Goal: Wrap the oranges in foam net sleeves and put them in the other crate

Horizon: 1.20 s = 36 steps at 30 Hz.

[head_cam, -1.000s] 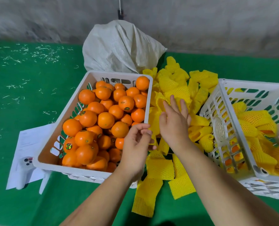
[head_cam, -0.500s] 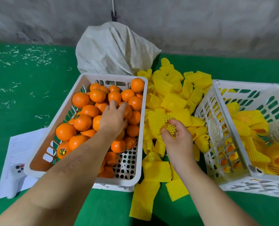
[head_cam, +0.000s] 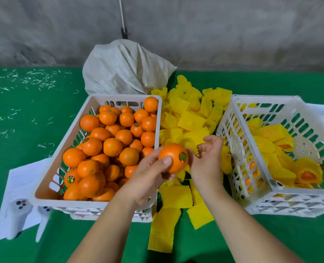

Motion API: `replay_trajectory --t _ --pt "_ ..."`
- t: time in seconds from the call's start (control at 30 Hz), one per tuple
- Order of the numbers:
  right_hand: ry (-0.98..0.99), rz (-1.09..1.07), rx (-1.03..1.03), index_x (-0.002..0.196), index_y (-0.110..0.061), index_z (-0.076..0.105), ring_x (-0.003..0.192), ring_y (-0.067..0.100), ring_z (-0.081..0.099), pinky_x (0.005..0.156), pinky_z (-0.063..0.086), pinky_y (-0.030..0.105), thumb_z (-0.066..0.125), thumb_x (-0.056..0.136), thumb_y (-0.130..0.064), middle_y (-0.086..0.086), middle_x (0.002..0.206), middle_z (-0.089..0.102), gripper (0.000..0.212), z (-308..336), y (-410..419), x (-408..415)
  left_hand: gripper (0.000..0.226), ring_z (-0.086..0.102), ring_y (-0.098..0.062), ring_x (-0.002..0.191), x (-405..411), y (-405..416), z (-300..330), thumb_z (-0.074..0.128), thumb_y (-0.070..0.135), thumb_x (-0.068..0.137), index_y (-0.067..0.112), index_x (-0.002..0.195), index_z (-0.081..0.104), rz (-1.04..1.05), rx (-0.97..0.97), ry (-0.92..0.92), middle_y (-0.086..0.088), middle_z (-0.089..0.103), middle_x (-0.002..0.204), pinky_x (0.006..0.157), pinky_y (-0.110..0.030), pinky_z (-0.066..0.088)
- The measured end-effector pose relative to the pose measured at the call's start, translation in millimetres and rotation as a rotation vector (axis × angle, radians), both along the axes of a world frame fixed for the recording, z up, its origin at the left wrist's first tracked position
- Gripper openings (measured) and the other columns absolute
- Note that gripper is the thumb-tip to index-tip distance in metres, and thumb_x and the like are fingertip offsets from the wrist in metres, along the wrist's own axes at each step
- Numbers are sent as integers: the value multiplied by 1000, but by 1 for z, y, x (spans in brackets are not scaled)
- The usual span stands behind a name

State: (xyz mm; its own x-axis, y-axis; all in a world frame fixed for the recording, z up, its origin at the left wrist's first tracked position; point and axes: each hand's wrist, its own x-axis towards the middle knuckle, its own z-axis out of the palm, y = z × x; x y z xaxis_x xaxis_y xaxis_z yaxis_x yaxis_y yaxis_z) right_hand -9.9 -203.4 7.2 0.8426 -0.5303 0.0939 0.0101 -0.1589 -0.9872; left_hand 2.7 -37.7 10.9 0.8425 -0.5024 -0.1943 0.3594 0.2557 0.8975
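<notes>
My left hand (head_cam: 148, 175) holds one orange (head_cam: 173, 158) with a shiny sticker, lifted between the two crates. Just right of it, my right hand (head_cam: 208, 158) grips a yellow foam net sleeve (head_cam: 196, 151), whose end touches the orange; most of the sleeve is hidden by my fingers. The white crate on the left (head_cam: 49, 179) is full of bare oranges (head_cam: 112, 147). The white crate on the right (head_cam: 231, 128) holds several oranges wrapped in yellow sleeves (head_cam: 271, 147). A pile of loose yellow sleeves (head_cam: 191, 120) lies between the crates.
A grey woven sack (head_cam: 127, 69) stands behind the left crate against a concrete wall. White paper (head_cam: 17, 186) and a white controller (head_cam: 19, 211) lie at the left crate's near corner. Green matting (head_cam: 24, 114) covers the surface.
My left hand has lifted an orange out of the left crate and brought it right. My right hand has raised a sleeve from the pile to meet it.
</notes>
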Motion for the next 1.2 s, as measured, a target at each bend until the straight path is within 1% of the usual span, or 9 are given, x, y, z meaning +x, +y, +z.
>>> replay_trajectory --t 0.13,0.3,0.4,0.5,0.6,0.8,0.93,1.03,1.2 --pt "26 142 84 87 -20 61 82 33 66 68 53 35 78 87 -20 10 89 68 16 9 6 -14 84 62 -17 75 -31 -4 -3 94 59 67 11 131 68 -109 -97 -12 -9 71 106 68 -28 53" --pt "61 202 30 105 -38 62 94 13 67 74 56 24 75 92 -12 -6 102 67 32 10 -2 -39 103 65 -20 91 -50 -3 1 93 66 61 3 138 64 58 1 -28 -18 68 123 73 -30 54" --pt "135 191 164 91 -37 75 106 11 68 80 54 20 77 92 -20 -12 107 73 17 14 -5 -49 96 65 -19 87 -59 0 -2 94 65 60 8 133 69 78 -43 8 -12 70 118 72 -31 54" --pt "162 182 264 86 -38 77 110 21 68 87 56 33 76 92 -25 -1 111 76 15 13 -3 -60 66 65 -18 86 -69 0 -2 95 58 66 23 119 79 -42 -180 53 -5 72 111 74 -31 56" --pt "113 144 300 88 -34 75 104 21 70 83 58 36 74 94 -22 0 107 76 14 16 -3 -71 74 64 -21 81 -75 -9 -1 94 56 70 10 124 73 -41 -202 55 -11 69 108 74 -32 56" --pt "49 177 205 103 -36 73 93 4 72 76 56 20 72 94 -10 -6 98 77 27 18 -14 -90 63 66 -21 82 -82 -21 -8 94 59 68 19 114 80 54 -203 31 -13 72 108 74 -32 57" --pt "-28 123 27 100 -39 73 78 4 64 70 47 21 65 99 -20 -10 89 73 21 22 -27 -99 87 72 -35 102 -80 -30 -9 97 45 67 23 142 60 144 -192 47 -16 69 131 82 -38 60" --pt "-75 158 -88 104 -39 68 93 4 66 75 50 21 61 99 -23 -15 101 71 18 26 -31 -106 81 73 -36 114 -76 -37 -6 89 32 73 38 146 55 154 -162 23 -6 72 130 90 -45 61" --pt "-114 121 -232 109 -32 68 96 8 67 78 52 24 59 102 -20 -16 102 70 17 28 -29 -114 67 74 -23 110 -77 -51 -3 84 45 80 45 138 51 106 99 -179 -3 64 130 94 -41 62"
